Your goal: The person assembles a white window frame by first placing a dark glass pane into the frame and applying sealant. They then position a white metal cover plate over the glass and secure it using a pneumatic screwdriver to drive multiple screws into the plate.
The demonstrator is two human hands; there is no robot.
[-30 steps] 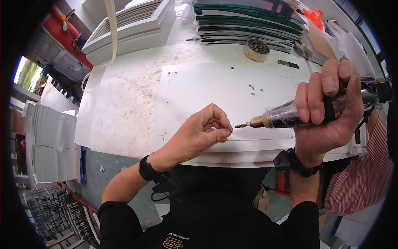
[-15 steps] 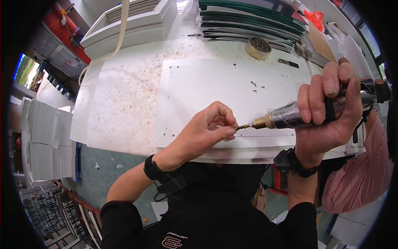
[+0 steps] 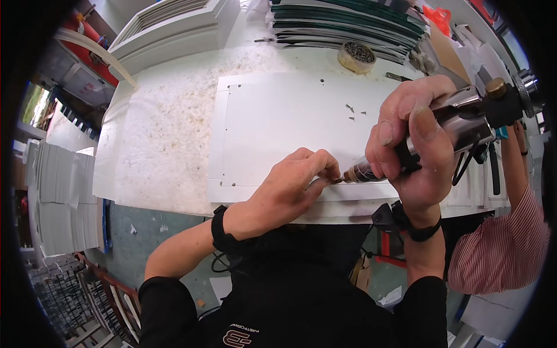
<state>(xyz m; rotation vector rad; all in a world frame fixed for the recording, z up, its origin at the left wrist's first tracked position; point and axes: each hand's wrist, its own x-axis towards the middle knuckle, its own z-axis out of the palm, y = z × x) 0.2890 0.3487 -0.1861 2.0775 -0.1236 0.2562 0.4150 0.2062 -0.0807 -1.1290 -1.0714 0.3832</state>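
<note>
My right hand (image 3: 420, 139) is wrapped round a powered screwdriver (image 3: 473, 124), a cylindrical metal tool with a brass-coloured nose, tilted down toward the left. Just off that nose, the fingertips of my left hand (image 3: 290, 187) pinch a small dark screw, mostly hidden by the fingers. Both hands are over the near edge of a flat white panel (image 3: 278, 127) with small holes along its border. Several loose screws (image 3: 350, 108) lie on the panel. Beyond its far edge stands a round tub (image 3: 349, 62) filled with screws.
Dark green framed panels (image 3: 342, 26) are stacked at the back, white frames (image 3: 174, 43) at the back left. A pale hose (image 3: 98, 51) hangs over the table's left side. A knife-like tool (image 3: 397, 76) lies near the tub. A co-worker's striped sleeve (image 3: 493, 249) is close on my right.
The screwdriver's nose has moved left and closer to my left fingertips, covering most of the bit. My right hand has swung inward and lower. The hose has shifted left in view.
</note>
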